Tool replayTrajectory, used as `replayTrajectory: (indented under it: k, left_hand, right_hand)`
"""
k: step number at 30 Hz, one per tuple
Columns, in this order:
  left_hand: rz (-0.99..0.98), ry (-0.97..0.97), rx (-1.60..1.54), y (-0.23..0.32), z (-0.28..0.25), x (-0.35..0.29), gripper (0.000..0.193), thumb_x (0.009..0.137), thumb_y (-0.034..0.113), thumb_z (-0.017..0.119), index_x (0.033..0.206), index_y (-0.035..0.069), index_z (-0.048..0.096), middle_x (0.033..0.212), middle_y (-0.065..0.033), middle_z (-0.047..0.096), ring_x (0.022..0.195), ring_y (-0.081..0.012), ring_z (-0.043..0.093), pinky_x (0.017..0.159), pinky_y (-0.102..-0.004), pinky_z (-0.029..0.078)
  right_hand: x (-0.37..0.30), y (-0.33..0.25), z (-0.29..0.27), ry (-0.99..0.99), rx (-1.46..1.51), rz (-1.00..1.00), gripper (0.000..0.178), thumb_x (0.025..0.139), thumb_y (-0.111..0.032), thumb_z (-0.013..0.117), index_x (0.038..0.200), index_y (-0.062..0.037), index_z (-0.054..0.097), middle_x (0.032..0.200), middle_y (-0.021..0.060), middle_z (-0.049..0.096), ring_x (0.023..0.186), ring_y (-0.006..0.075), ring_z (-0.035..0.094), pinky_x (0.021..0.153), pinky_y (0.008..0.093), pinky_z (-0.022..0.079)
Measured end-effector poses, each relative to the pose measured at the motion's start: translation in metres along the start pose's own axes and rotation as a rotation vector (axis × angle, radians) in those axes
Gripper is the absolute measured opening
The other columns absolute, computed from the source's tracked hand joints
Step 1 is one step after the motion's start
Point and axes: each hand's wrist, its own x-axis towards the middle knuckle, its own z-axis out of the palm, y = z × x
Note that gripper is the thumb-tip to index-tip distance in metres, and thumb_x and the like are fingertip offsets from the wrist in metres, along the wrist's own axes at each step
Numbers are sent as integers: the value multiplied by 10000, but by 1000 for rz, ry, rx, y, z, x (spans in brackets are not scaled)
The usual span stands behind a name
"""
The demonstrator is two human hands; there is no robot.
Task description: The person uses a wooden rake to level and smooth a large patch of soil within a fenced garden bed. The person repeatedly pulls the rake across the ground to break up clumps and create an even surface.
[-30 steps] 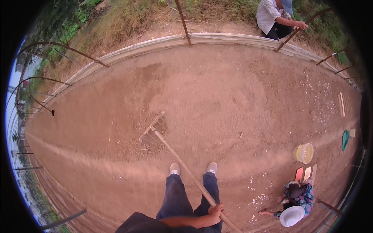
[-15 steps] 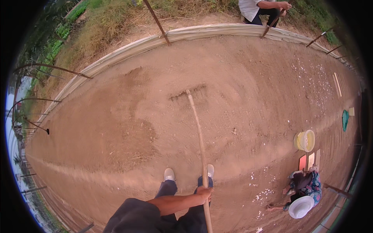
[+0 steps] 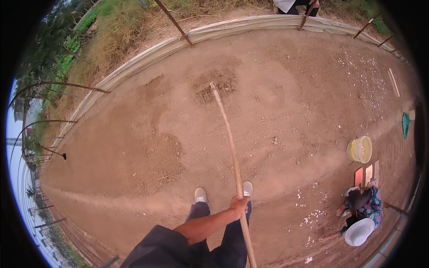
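Note:
My left hand (image 3: 239,206) is shut on the long wooden handle of a rake (image 3: 228,138), just above my feet in pale shoes (image 3: 200,195). The handle runs away from me across the bare brown soil bed. The rake's head (image 3: 212,88) rests far out in a patch of loosened, darker soil. My forearm comes in from a dark sleeve at the lower edge. The handle's lower end leaves the picture at the bottom, and my right hand does not show.
A person in a white hat (image 3: 357,225) crouches at the lower right among scattered white bits (image 3: 313,216). Nearby stand a yellow bucket (image 3: 360,149) and flat coloured boards (image 3: 365,175). A low pale border (image 3: 156,52) and metal hoop rods edge the bed. Another person (image 3: 297,5) is at the far edge.
The rake head has gone from close by on my left to far out ahead. My hand on the handle has moved forward, and the view has shifted along the bed.

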Motion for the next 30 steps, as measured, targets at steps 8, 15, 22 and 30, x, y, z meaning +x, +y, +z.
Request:
replayTrajectory:
  k: [8, 15, 22, 30]
  left_hand:
    - [-176, -51, -121, -36, -17, -20, 187, 813, 145, 641, 710, 54, 515, 539, -35, 467, 419, -141, 475, 377, -318, 437]
    - [113, 205, 69, 85, -98, 80, 224, 777, 140, 631, 611, 47, 512, 504, -46, 457, 390, -161, 437, 350, -324, 383]
    - [-57, 224, 75, -13, -30, -36, 168, 758, 150, 653, 734, 41, 527, 555, -47, 469, 407, -158, 459, 337, -317, 371]
    - [-457, -69, 194, -115, 27, -127, 155, 824, 80, 649, 729, 17, 544, 599, -41, 472, 485, -150, 492, 431, -328, 434]
  right_hand:
    - [-14, 107, -31, 36, -109, 137, 384, 824, -257, 603, 1149, -55, 579, 813, 129, 647, 724, 239, 615, 585, 375, 498]
    - [30, -139, 35, -79, -84, 119, 299, 869, -257, 484, 1099, -91, 577, 796, 162, 643, 708, 306, 635, 563, 426, 486]
    - [-3, -26, 9, 42, 49, 184, 294, 865, -251, 516, 1090, -73, 581, 742, 150, 616, 643, 263, 597, 530, 404, 459]
    - [-14, 9, 7, 54, 132, 248, 279, 861, -247, 523, 1065, -67, 588, 723, 140, 614, 621, 252, 590, 515, 397, 453]
